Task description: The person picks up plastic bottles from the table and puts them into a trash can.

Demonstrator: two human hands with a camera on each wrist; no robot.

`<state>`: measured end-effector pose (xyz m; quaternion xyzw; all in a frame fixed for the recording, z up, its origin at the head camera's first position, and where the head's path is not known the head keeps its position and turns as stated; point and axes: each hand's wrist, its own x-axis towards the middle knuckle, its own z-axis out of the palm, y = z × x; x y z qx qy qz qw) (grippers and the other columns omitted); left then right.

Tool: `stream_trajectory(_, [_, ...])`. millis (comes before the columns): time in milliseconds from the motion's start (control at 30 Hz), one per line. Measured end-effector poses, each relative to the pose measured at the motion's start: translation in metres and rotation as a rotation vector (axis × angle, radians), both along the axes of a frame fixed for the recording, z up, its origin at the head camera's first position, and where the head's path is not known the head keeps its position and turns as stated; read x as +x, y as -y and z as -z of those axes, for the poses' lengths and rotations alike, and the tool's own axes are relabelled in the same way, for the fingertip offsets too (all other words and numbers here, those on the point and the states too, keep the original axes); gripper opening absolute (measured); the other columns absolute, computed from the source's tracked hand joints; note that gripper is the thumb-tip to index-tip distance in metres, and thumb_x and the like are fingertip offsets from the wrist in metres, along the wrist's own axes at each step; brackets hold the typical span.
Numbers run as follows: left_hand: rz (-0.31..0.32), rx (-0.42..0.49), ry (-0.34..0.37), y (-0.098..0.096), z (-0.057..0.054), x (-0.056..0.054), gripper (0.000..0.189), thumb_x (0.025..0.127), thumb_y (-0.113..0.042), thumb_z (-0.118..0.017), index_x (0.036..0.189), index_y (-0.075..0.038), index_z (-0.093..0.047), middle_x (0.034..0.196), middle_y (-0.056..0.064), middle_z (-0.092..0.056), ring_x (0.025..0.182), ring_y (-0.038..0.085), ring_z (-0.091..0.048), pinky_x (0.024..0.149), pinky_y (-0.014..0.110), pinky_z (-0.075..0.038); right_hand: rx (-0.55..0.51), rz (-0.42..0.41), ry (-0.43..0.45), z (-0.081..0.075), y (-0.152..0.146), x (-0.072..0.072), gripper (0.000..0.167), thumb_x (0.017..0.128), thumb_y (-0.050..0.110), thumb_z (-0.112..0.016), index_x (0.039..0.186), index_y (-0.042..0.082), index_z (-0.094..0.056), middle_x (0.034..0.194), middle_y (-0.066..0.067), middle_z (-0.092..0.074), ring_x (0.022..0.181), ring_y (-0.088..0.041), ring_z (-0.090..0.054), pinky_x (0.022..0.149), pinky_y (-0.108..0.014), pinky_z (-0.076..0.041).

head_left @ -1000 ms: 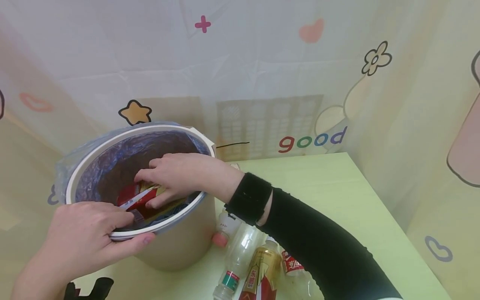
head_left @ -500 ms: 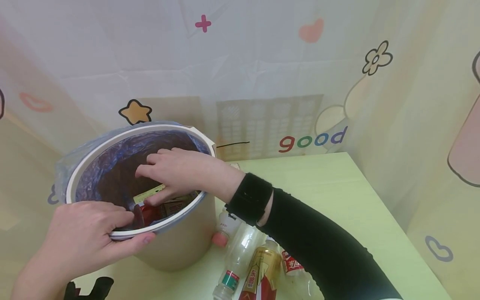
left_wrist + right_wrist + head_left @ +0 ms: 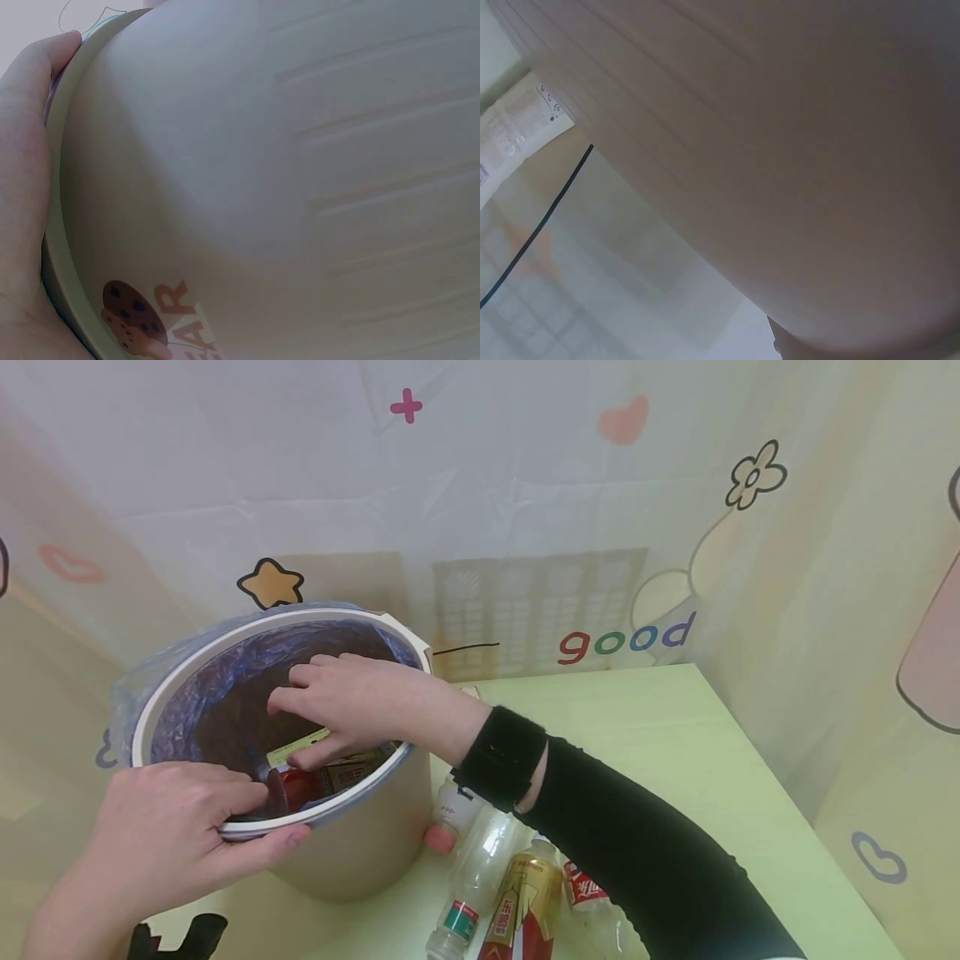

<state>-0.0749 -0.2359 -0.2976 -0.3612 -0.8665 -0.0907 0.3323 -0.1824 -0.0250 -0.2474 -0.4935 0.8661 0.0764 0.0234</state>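
A bin [image 3: 352,852] held steady for reaching inside

Its blue liner [image 3: 234,670] should not be dragged, I think, by the reaching arm. The left hand [image 3: 172,818] grips the rim [image 3: 147,727] at seven o'clock — a firm hold is useful here. The right hand [image 3: 356,697] comes over three o'clock, fingers loose and parted, pinching nothing visible; a light touch seems best. Toward five o'clock inside lies red packaging [image 3: 302,789], with a yellow strip [image 3: 296,748] above. A second ago, a red box with whitish edge was under these fingers — now not seen so.
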Motion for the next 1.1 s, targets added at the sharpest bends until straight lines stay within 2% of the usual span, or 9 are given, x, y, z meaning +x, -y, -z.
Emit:
stream_trajectory(333, [0.003,-0.003,0.006,0.0,0.001,0.0,0.061,0.101,-0.087,-0.039,0.063,-0.039,-0.037,0.062,-0.027,-0.032,0.054,-0.005,-0.027,0.048,0.02,-0.015,-0.074,-0.037,-0.022,0.0,-0.003,0.0,0.058,0.107,0.056,-0.062,0.155,0.023,-0.056,0.14,0.002,-0.062,0.132,-0.018,-0.057,0.113,-0.033,-0.045])
stream_trajectory(500, [-0.001,0.001,0.0,-0.001,0.001,0.0,0.061,0.101,-0.087,-0.038,0.063,-0.039,-0.038,0.062,-0.027,-0.032,0.053,-0.005,-0.028,0.048,0.02,-0.015,-0.157,-0.06,-0.027,-0.001,-0.006,-0.001,0.053,0.107,0.051,-0.064,0.15,0.021,-0.06,0.137,0.002,-0.064,0.128,-0.016,-0.059,0.112,-0.028,-0.044])
stream_trajectory(667, [0.007,0.01,-0.019,-0.002,0.001,-0.001,0.062,0.102,-0.086,-0.038,0.063,-0.037,-0.036,0.061,-0.026,-0.03,0.054,-0.005,-0.025,0.048,0.019,-0.013,-0.31,-0.085,-0.053,-0.005,-0.014,-0.003,0.046,0.108,0.045,-0.066,0.145,0.019,-0.065,0.137,0.002,-0.065,0.13,-0.016,-0.059,0.114,-0.025,-0.041])
stream_trajectory(833, [0.005,0.009,-0.017,-0.002,0.002,-0.002,0.062,0.101,-0.086,-0.039,0.063,-0.038,-0.036,0.061,-0.026,-0.03,0.054,-0.005,-0.026,0.048,0.019,-0.013,-0.48,-0.112,-0.139,-0.006,-0.031,-0.006,0.045,0.108,0.043,-0.066,0.143,0.016,-0.066,0.138,-0.001,-0.065,0.131,-0.018,-0.06,0.116,-0.026,-0.04])
stream_trajectory(1100, [-0.001,0.011,-0.028,0.0,0.003,-0.001,0.063,0.1,-0.088,-0.039,0.062,-0.037,-0.036,0.061,-0.025,-0.031,0.053,-0.004,-0.027,0.048,0.02,-0.014,-0.732,-0.06,-0.217,-0.011,-0.079,-0.017,0.049,0.106,0.04,-0.07,0.141,0.006,-0.064,0.136,-0.01,-0.066,0.125,-0.024,-0.062,0.111,-0.034,-0.046])
